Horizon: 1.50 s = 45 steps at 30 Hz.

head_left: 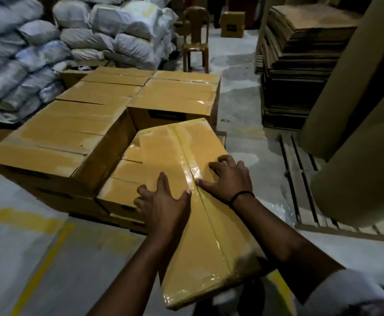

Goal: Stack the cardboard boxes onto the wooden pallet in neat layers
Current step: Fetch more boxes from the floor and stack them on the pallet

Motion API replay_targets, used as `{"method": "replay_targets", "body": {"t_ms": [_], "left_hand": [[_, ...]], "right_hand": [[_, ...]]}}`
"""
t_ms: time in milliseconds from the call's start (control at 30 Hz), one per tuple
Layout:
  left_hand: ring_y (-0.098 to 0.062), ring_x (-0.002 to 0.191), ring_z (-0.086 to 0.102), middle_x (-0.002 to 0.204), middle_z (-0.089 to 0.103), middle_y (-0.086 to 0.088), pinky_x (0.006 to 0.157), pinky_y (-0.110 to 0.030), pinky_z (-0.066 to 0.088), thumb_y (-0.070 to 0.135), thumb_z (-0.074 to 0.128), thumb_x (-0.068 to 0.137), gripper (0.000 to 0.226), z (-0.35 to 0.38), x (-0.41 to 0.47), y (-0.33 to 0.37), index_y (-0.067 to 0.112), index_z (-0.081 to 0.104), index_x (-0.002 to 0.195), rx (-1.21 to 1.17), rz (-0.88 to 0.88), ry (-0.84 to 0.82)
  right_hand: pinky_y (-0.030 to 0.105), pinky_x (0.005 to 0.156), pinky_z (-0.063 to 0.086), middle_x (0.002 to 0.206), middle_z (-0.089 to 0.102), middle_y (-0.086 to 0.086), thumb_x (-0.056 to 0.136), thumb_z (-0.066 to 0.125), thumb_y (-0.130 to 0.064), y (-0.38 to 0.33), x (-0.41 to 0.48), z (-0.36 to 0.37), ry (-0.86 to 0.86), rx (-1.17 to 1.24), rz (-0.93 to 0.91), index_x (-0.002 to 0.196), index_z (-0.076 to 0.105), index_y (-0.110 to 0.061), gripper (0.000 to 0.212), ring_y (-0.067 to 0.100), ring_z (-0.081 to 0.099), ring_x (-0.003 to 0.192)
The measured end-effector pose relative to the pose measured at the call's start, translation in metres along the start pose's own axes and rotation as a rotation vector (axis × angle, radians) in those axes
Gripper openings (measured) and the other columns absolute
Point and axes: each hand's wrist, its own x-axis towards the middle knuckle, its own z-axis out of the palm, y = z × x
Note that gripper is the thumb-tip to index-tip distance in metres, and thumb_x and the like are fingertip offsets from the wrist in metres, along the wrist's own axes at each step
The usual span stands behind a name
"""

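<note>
A long yellow-brown cardboard box sealed with glossy clear tape (209, 236) lies nearest, its near end jutting toward the person and its far end reaching into the open corner of the stack, askew over the lower boxes there. At the far left, white woven sacks (15, 53) are heaped high. Beside them the stack of taped yellow-brown cardboard boxes (72, 128) stands taller on the left and at the back, with a lower layer of boxes (122, 169) showing in the open corner. The left hand (163, 201) lies flat on the long box's top, left of the tape seam, fingers straight and spread, gripping nothing. The right hand (230, 176), with a black band (241, 195) at its wrist, rests just right of the seam, fingers spread and slightly arched, tips on the cardboard, thumb touching the tape. Behind stands a brown plastic chair (195, 39). Further right are a pile of flattened brown cardboard sheets (300, 53), a slatted wooden pallet (300, 190) on the grey floor, and large brown paper rolls (357, 110)
</note>
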Motion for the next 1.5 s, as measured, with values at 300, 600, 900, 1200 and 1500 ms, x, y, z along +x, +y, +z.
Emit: {"method": "replay_targets", "body": {"t_ms": [300,600,900,1200,1500], "left_hand": [[-0.047,0.129,0.035,0.15,0.023,-0.021,0.107,-0.051,0.035,0.068,0.069,0.08,0.1,0.039,0.062,0.132,0.037,0.016,0.16,-0.088,-0.187,0.081],[-0.047,0.131,0.031,0.152,0.019,-0.023,0.106,-0.048,0.035,0.071,0.065,0.081,0.1,0.086,0.159,0.182,0.038,0.013,0.16,-0.109,-0.394,0.131],[-0.046,0.135,0.03,0.154,0.022,-0.014,0.112,-0.055,0.03,0.072,0.069,0.077,0.092,0.124,0.273,0.199,0.044,0.028,0.155,-0.318,-0.601,0.235],[-0.045,0.137,0.028,0.155,0.021,-0.016,0.113,-0.052,0.028,0.071,0.068,0.079,0.087,0.147,0.328,0.198,0.042,0.032,0.153,-0.323,-0.796,0.325],[-0.044,0.136,0.03,0.153,0.023,-0.015,0.113,-0.053,0.03,0.072,0.069,0.077,0.09,0.157,0.384,0.218,0.045,0.029,0.153,-0.247,-0.92,0.436]], "right_hand": [[0.053,0.107,0.038,0.146,0.043,-0.011,0.065,0.047,-0.094,0.059,0.175,-0.037,-0.093,-0.045,-0.251,0.134,0.058,-0.042,0.087,0.028,0.044,0.126],[0.047,0.106,0.039,0.146,0.042,-0.01,0.068,0.051,-0.091,0.055,0.324,-0.003,-0.234,-0.049,-0.509,0.135,0.057,-0.042,0.083,0.029,0.038,0.126],[0.047,0.102,0.04,0.151,0.033,-0.012,0.068,0.048,-0.092,0.039,0.45,0.043,-0.442,-0.068,-0.637,0.141,0.05,-0.044,0.088,0.026,0.033,0.125],[0.046,0.107,0.038,0.151,0.037,-0.01,0.07,0.052,-0.088,0.011,0.505,0.098,-0.529,-0.039,-0.78,0.139,0.055,-0.039,0.084,0.028,0.036,0.125],[0.044,0.103,0.039,0.147,0.041,-0.008,0.071,0.057,-0.084,-0.01,0.567,0.129,-0.507,0.079,-0.913,0.133,0.06,-0.04,0.076,0.031,0.041,0.122]]}}
